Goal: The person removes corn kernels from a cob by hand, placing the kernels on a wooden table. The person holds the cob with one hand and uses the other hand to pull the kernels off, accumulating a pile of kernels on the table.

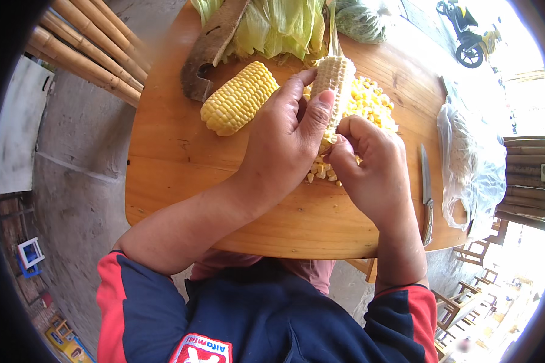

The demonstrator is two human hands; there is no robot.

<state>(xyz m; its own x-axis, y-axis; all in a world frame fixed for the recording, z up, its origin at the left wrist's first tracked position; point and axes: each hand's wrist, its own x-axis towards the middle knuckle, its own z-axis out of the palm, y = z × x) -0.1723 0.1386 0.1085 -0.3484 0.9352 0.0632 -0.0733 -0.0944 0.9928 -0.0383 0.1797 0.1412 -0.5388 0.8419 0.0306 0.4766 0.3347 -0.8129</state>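
My left hand grips a corn cob whose visible side is mostly stripped of kernels. Some yellow kernels remain at its near end, where the thumb and bent fingers of my right hand touch it. The cob stands nearly in line with my view, its husk stalk pointing away. Loose corn kernels lie in a pile on the wooden table, partly hidden under the cob and my hands. Left of my left hand rests a husked ear of corn with full rows of kernels.
A flat, notched brown piece, perhaps wood, lies at the back left beside green corn husks. Behind is a plastic bag of greens. A knife and a clear plastic bag with pale contents lie on the right. Bamboo poles stand left.
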